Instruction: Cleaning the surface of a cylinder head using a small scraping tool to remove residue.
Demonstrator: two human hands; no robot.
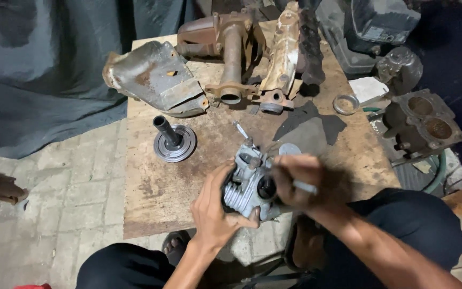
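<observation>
**Both hands on the carburetor at the near edge**

Your knees frame the bottom of the view, and between them your left hand (pixel 216 211) cups the carburetor (pixel 248 184) from below, fingers (pixel 230 188) wrapped and clamped on its ribbed body so it sits steady, seemingly lifted just clear of the tabletop (pixel 151 187). Your right hand (pixel 300 179) comes in from the other side, fingers closed around a small pale tool (pixel 305 187) at the carburetor's face; the blur hides exactly how they grip.

You hold the part close to the near edge, judging by the pose, to keep it under your eyes. Ahead of it lies bare wood, with a flanged hub (pixel 174 141) standing to the left and a metal ring (pixel 345 104) far right. Rusty exhaust parts (pixel 231 51) crowd the far edge, well apart from your hands. A cylinder block (pixel 423 126) sits off the right edge, so open room lies mainly forward and left.
</observation>
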